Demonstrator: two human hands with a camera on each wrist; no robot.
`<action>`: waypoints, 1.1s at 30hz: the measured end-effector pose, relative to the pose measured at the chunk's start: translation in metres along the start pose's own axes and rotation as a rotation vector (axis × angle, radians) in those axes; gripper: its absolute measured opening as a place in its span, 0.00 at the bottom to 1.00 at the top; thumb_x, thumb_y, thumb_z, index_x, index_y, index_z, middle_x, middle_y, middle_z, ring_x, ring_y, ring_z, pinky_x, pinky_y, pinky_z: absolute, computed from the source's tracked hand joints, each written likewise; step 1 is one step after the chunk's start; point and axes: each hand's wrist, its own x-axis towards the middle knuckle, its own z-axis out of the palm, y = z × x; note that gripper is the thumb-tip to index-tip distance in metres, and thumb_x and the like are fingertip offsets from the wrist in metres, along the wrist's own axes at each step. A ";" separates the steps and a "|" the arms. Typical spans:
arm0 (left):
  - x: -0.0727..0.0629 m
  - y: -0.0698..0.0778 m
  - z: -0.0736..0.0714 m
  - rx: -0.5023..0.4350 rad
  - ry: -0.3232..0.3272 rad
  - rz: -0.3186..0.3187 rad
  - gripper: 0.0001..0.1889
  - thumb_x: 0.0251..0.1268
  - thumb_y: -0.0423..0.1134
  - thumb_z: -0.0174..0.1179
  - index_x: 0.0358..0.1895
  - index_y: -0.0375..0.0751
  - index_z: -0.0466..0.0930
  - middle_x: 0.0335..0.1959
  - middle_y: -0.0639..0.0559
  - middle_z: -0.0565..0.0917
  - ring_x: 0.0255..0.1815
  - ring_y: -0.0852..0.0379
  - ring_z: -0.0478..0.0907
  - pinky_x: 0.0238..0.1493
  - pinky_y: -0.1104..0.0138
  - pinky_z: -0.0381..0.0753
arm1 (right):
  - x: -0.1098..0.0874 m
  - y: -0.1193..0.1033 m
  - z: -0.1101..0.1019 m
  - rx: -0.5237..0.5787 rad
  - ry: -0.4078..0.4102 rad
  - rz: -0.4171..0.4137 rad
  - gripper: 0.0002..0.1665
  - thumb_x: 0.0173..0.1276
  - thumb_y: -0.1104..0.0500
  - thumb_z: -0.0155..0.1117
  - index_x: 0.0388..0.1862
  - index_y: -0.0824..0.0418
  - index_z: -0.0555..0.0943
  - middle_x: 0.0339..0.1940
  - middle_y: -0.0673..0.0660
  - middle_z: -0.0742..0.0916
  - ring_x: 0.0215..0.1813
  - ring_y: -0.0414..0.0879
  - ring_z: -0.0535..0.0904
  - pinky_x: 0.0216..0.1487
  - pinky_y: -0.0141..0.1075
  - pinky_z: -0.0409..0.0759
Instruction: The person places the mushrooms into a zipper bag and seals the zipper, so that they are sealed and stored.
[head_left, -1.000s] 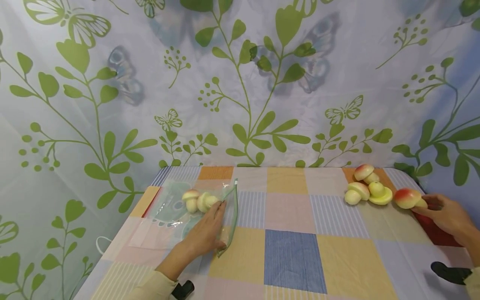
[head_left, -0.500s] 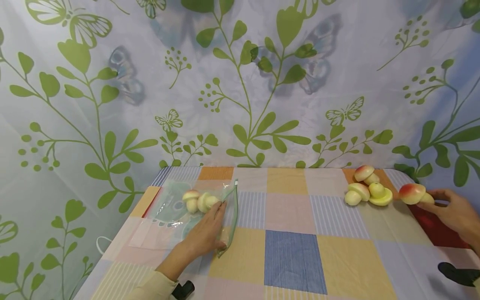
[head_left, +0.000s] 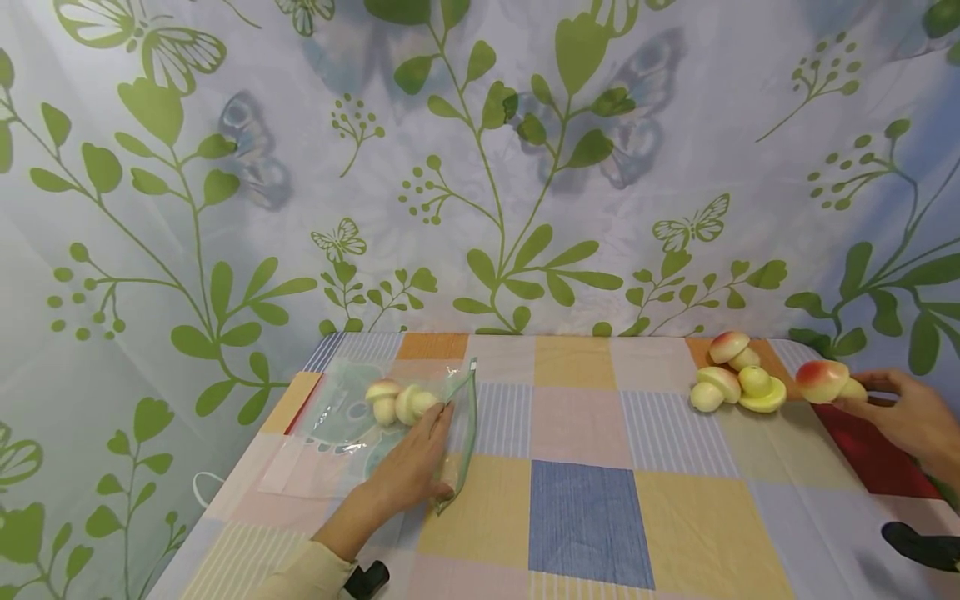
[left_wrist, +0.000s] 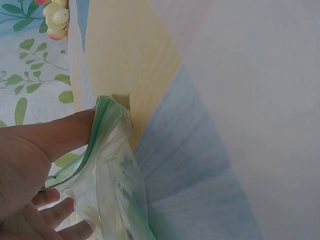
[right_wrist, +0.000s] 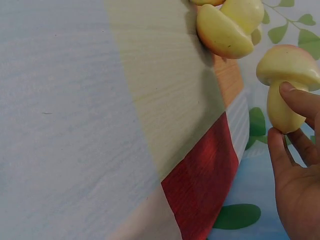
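My left hand [head_left: 412, 458] is at the mouth of a clear zip bag [head_left: 322, 454] with a green edge. In the left wrist view the thumb tip goes behind the green strip and the other fingers are spread below, keeping the mouth apart. Inside the bag lie two toy mushrooms, one with a reddish cap [head_left: 382, 402] and one pale [head_left: 411, 405]. At the right, my right hand [head_left: 903, 421] pinches a toy mushroom with a red-and-cream cap [head_left: 819, 381] by its stem. The right wrist view shows this held mushroom [right_wrist: 287, 65] cap upward, thumb on the stem.
Several checks of colour make up the tablecloth [head_left: 585, 517]. Near the back right corner sit three more toy mushrooms: a red-capped one [head_left: 729, 346], a cream one [head_left: 716, 385] and a yellow one [head_left: 761, 389]. A leaf-and-butterfly curtain [head_left: 480, 167] hangs behind the table.
My right hand has lifted the red-capped mushroom and shifted it slightly up and to the right in the head view. The left hand and bag have stayed put.
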 end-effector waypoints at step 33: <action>-0.002 0.002 0.004 -0.024 -0.003 -0.006 0.67 0.39 0.40 0.87 0.80 0.24 0.48 0.76 0.27 0.58 0.75 0.34 0.62 0.72 0.50 0.67 | -0.001 -0.061 0.008 0.008 -0.080 -0.189 0.43 0.74 0.45 0.67 0.66 0.78 0.64 0.64 0.80 0.70 0.61 0.83 0.68 0.32 0.28 0.78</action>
